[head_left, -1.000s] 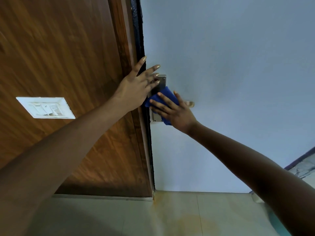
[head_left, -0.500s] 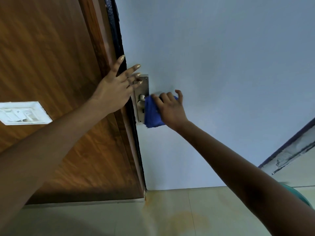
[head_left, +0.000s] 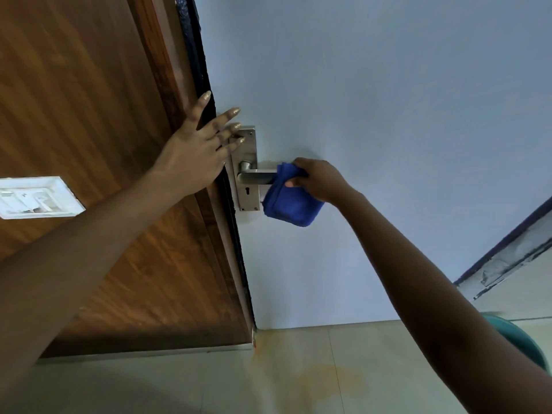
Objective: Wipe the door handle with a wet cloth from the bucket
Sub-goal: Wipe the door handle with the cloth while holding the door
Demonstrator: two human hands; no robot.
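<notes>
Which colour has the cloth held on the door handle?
The cloth is dark blue, plain, clearest in the head view.

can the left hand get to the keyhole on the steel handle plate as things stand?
Probably yes. The left hand lies flat across the door edge, its fingers already on the top of the steel handle plate. The keyhole below the silver lever is uncovered; the blue cloth and right hand sit further out.
</notes>
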